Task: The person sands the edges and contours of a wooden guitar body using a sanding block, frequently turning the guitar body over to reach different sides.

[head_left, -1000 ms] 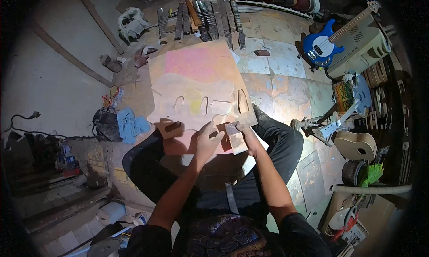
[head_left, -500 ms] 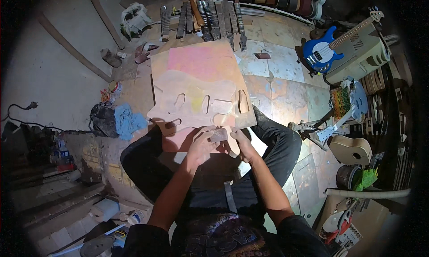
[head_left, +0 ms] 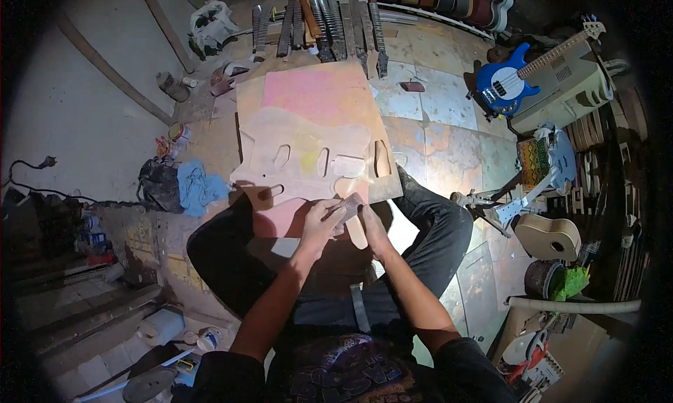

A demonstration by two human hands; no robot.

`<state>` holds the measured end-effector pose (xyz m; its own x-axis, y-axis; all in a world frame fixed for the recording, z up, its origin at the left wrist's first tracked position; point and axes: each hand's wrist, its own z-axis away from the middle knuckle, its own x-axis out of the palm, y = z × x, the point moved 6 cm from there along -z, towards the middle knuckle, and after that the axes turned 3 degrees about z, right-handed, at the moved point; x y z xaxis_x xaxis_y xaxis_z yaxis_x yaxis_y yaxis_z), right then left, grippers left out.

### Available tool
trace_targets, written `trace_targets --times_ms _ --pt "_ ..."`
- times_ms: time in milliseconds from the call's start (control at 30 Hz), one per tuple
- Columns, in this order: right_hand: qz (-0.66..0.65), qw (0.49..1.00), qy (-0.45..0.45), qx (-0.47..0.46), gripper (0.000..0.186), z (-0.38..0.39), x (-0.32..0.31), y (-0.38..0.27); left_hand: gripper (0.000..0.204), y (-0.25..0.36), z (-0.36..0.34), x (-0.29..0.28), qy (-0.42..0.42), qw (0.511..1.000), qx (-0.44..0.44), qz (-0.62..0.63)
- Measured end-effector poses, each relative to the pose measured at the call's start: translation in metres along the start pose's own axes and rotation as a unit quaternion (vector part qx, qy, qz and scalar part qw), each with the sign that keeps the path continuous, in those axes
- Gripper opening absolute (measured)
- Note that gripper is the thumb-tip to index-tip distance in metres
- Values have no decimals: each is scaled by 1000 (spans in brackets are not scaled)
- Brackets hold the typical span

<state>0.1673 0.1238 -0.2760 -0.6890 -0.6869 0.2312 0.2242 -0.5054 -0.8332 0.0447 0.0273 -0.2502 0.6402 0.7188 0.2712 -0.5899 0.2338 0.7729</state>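
Observation:
Close in front of me, my left hand [head_left: 320,226] is closed on a small brownish sheet that looks like sandpaper [head_left: 352,204]. My right hand [head_left: 374,233] grips a pale wooden strip with a rounded end [head_left: 357,233]. The sheet lies across the upper part of the strip, and both hands meet there. Just beyond them, a bare wooden guitar body [head_left: 298,154] with several routed cavities lies flat on a pink-stained board [head_left: 301,91]. The strip's far end is hidden by the sheet and fingers.
Several guitar necks [head_left: 319,24] lie in a row beyond the board. To the right are a blue bass guitar [head_left: 506,80], an unfinished acoustic body [head_left: 550,236] and a dark pot [head_left: 543,280]. A blue cloth [head_left: 200,187] and a black bag [head_left: 160,183] are at left.
My left hand has shifted right with the sheet, which now covers the upper part of the wooden strip. My right hand has moved slightly left, and the strip is turned a little.

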Motion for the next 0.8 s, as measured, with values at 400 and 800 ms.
trace_targets --times_ms 400,800 --pt "-157 976 -128 83 52 11 10 -16 28 14 -17 -15 -80 983 136 -94" --pt "101 990 78 -65 62 -25 -21 -18 68 57 -43 -52 225 750 283 -553"
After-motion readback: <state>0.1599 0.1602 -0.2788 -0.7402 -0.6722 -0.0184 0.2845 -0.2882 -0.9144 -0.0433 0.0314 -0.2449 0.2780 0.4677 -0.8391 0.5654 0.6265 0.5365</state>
